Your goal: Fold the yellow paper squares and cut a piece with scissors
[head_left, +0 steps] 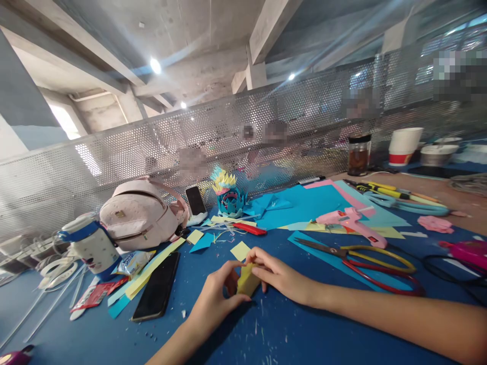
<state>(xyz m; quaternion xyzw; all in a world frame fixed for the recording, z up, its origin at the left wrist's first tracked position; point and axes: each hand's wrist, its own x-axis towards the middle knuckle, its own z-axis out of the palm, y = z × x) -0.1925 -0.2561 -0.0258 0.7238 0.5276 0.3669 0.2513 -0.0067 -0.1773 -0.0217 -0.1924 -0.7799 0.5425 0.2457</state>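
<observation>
Between my two hands is a small piece of yellow paper (246,283), tilted up off the blue table. My left hand (217,293) curls around its left side, thumb along the lower edge. My right hand (279,276) pinches it from the upper right, fingers bent over the top. Some of the fingertips are hidden behind the paper. Just beyond my hands lies a yellow paper square (240,251). To the right rest large scissors (353,253) with one yellow and one red handle, on a blue paper strip (304,237).
A pink glue gun (352,221) and blue sheets (300,203) lie at the back right. A red cutter (249,229) sits before a folded-paper figure (230,197). At left are a black phone (158,286), a cup (93,246) and a pink backpack (139,213). Perforated metal panels (160,147) stand behind.
</observation>
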